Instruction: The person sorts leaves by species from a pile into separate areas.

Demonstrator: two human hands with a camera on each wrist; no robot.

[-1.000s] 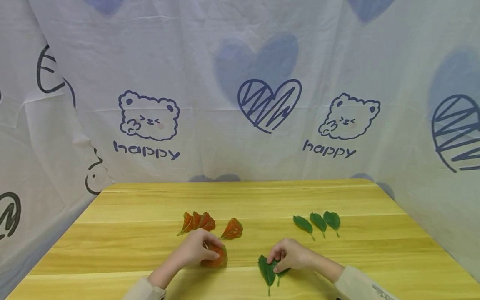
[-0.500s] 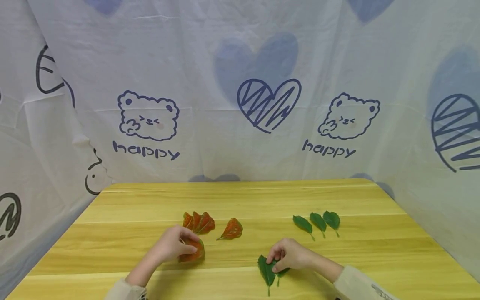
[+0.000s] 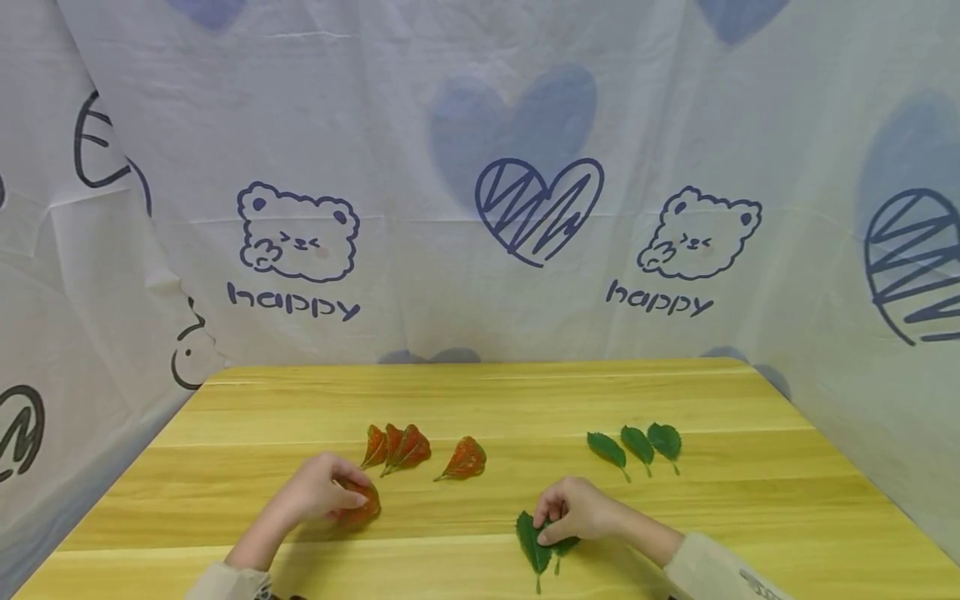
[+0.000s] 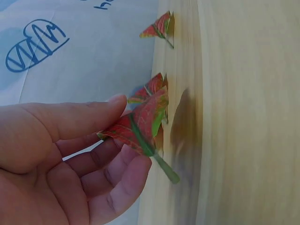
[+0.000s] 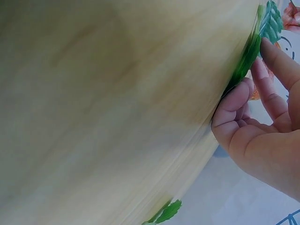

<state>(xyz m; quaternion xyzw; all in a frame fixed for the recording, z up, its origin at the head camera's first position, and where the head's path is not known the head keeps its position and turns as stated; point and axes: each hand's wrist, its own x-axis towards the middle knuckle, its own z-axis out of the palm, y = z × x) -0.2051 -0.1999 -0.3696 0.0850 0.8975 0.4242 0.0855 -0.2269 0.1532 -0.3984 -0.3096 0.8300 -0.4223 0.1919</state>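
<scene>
Near the left front of the table, my left hand point(image 3: 324, 490) holds a red leaf point(image 3: 365, 505) between thumb and fingers. The left wrist view shows that leaf point(image 4: 140, 124) raised off the wood, its green stem hanging free. My right hand point(image 3: 583, 510) is over two green leaves at the front centre, one a toothed green leaf point(image 3: 531, 542) lying stem toward me, the other green leaf point(image 3: 564, 547) partly under the fingers. In the right wrist view its curled fingers and thumb pinch a dark green leaf point(image 5: 247, 58) at the table surface.
Several overlapping red leaves point(image 3: 405, 448) lie behind my left hand, with a single red leaf point(image 3: 463, 458) right of them. Three green leaves, including a middle green leaf point(image 3: 637, 443), form a row at back right. A printed curtain point(image 3: 450, 167) hangs behind the wooden table point(image 3: 480, 400).
My left hand has moved left across the table, carrying the red leaf away from the single red leaf. My right hand has stayed almost still on the green leaves.
</scene>
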